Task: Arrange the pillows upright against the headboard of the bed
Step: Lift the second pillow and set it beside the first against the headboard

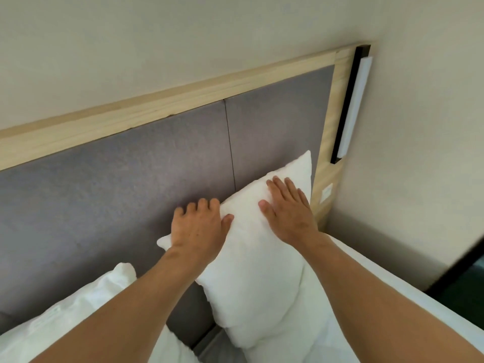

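While both bare arms reach forward over the bed, a white pillow (251,260) stands upright against the grey padded headboard (117,184), near its right end. The pillow is plump and plain white, with a soft, slightly wrinkled cover; one pointed corner rises at the top right, and another corner sticks out to the left, behind the left wrist. Its lower part sits on a second white pillow (296,334) that lies under it on the bed.

The left hand (199,226) holds the upper left edge of the pillow: the fingers curl over the edge toward the headboard, and the thumb presses on the front face, so the grip is closed on the pillow. The right hand (290,208) lies flat and open on the front face near the top, fingers spread, pressing on it and not grasping it.

Another white pillow (65,318) lies at the lower left, also near the headboard. A light wooden frame (167,103) runs around the grey panels.
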